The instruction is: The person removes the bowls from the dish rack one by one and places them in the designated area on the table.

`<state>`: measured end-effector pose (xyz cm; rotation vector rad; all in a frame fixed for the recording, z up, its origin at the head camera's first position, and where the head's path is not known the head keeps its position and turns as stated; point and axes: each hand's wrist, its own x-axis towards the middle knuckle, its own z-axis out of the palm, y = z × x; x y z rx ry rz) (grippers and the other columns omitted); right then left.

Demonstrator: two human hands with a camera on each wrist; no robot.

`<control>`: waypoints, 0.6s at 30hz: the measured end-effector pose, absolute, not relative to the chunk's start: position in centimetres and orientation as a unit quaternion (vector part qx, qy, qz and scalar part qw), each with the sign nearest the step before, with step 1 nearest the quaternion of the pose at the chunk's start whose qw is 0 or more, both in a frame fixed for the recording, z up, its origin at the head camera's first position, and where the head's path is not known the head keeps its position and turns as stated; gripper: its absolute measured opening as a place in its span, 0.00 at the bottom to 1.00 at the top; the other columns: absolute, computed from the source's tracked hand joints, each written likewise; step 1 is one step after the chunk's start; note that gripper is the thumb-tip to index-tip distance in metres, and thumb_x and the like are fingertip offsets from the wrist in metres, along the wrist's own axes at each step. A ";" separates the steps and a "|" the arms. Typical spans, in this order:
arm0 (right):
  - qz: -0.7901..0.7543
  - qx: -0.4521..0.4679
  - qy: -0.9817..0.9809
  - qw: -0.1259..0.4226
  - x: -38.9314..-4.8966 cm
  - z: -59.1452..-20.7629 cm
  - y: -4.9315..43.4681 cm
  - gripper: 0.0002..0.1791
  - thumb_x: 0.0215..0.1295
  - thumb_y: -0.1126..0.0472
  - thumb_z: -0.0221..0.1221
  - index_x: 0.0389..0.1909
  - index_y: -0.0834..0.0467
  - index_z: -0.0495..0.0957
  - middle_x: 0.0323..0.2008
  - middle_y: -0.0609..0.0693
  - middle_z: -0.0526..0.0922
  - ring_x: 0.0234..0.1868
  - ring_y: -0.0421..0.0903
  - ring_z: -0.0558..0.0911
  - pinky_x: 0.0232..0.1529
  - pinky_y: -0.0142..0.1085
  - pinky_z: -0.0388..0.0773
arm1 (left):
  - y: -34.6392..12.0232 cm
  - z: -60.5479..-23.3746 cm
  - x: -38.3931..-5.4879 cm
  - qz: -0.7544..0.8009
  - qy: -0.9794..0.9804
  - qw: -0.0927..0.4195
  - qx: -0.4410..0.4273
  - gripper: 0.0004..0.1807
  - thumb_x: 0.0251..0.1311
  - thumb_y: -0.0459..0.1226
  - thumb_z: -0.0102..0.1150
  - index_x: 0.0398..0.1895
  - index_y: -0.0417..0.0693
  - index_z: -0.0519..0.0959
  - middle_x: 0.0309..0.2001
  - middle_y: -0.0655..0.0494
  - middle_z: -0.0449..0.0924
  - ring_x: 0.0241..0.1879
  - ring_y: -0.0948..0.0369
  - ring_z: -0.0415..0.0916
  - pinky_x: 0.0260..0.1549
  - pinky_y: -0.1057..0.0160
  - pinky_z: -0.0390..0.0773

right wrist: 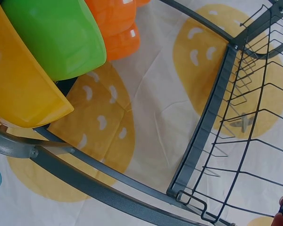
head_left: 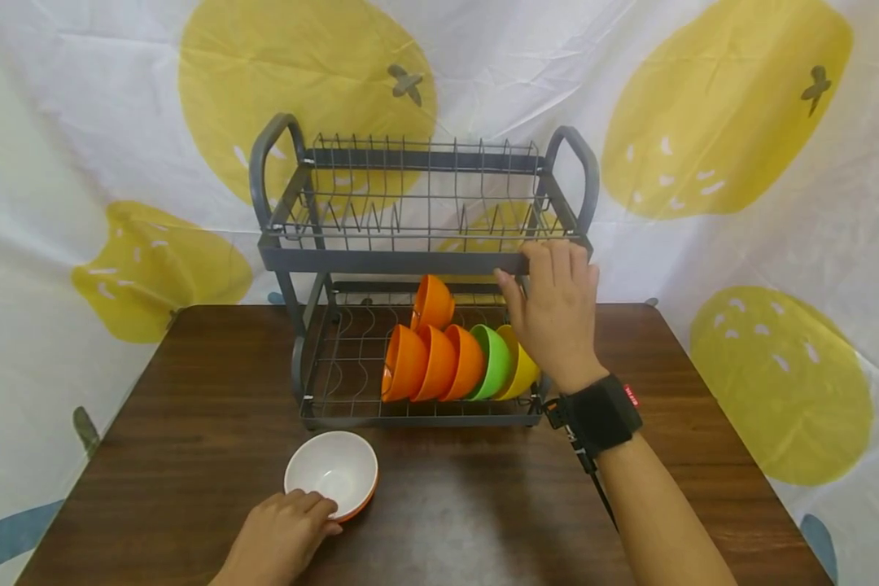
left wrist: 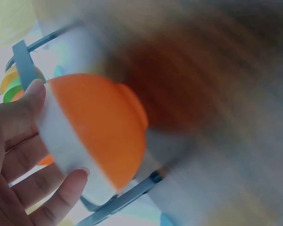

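On the table, in front of the rack, lies an orange bowl [head_left: 334, 468] with a white inside. My left hand [head_left: 282, 533] pinches its near-left rim; in the left wrist view the same bowl [left wrist: 96, 127] has its orange outside towards the camera. Higher up, my right hand [head_left: 557, 313] grips the front rail of the upper tier of a grey two-tier dish rack [head_left: 410, 260], near its right end. In the lower tier several orange bowls [head_left: 404, 365], a green bowl [head_left: 494, 362] and a yellow bowl [head_left: 522, 366] stand on edge in a row, with another orange bowl [head_left: 434, 303] behind them.
The rack stands on a dark wooden table [head_left: 190, 456]. Behind and beside it hangs a white cloth [head_left: 498, 65] with big yellow fruit prints. The upper tier [head_left: 428, 195] has wire slots and a curved handle [head_left: 582, 175] on each side.
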<state>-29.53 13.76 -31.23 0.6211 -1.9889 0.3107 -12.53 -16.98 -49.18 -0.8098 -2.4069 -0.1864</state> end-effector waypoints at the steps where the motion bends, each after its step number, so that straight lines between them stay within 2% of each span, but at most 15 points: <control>1: 0.128 0.256 -0.821 0.494 -29.5 -31.2 13.7 0.22 0.67 0.48 0.50 0.45 0.64 0.67 0.38 0.59 0.68 0.40 0.57 0.63 0.34 0.49 0.58 | -17.0 -48.9 -12.5 -0.069 -0.904 0.293 -0.302 0.11 0.45 0.47 0.58 0.22 0.51 0.75 0.20 0.63 0.74 0.20 0.63 0.69 0.16 0.65 0.67; 4: 0.128 0.254 -0.823 0.492 -29.5 -31.2 13.7 0.22 0.67 0.47 0.50 0.46 0.64 0.67 0.38 0.59 0.68 0.40 0.57 0.63 0.34 0.49 0.58 | -16.9 -48.0 -12.8 -0.070 -0.902 0.298 -0.305 0.10 0.45 0.46 0.60 0.24 0.50 0.76 0.21 0.62 0.74 0.21 0.62 0.69 0.16 0.64 0.68; 7: 0.127 0.253 -0.826 0.487 -29.4 -31.2 13.7 0.22 0.67 0.47 0.50 0.46 0.64 0.67 0.38 0.59 0.68 0.41 0.57 0.63 0.35 0.50 0.58 | -16.6 -47.1 -13.3 -0.074 -0.894 0.314 -0.312 0.08 0.48 0.45 0.58 0.24 0.50 0.76 0.22 0.62 0.74 0.22 0.62 0.69 0.17 0.63 0.69; 11: 0.124 0.253 -0.831 0.480 -29.3 -31.2 13.7 0.22 0.67 0.46 0.49 0.46 0.63 0.66 0.39 0.59 0.68 0.41 0.57 0.63 0.35 0.49 0.58 | -15.9 -45.8 -14.5 -0.122 -0.892 0.316 -0.299 0.07 0.50 0.43 0.61 0.28 0.51 0.78 0.26 0.63 0.78 0.28 0.63 0.73 0.22 0.61 0.74; 16: 0.124 0.249 -0.834 0.476 -29.3 -31.1 13.7 0.23 0.68 0.46 0.48 0.47 0.63 0.67 0.40 0.59 0.68 0.42 0.57 0.63 0.36 0.50 0.59 | -14.7 -44.2 -17.0 -0.207 -0.898 0.301 -0.248 0.11 0.47 0.41 0.67 0.35 0.50 0.80 0.32 0.60 0.81 0.34 0.63 0.77 0.30 0.59 0.79; 18: 0.126 0.247 -0.835 0.475 -29.3 -31.1 13.7 0.23 0.68 0.46 0.48 0.47 0.63 0.67 0.40 0.59 0.69 0.42 0.57 0.63 0.36 0.50 0.59 | -14.3 -43.8 -18.1 -0.221 -0.898 0.298 -0.236 0.13 0.47 0.40 0.67 0.37 0.49 0.80 0.33 0.58 0.81 0.33 0.62 0.77 0.29 0.59 0.79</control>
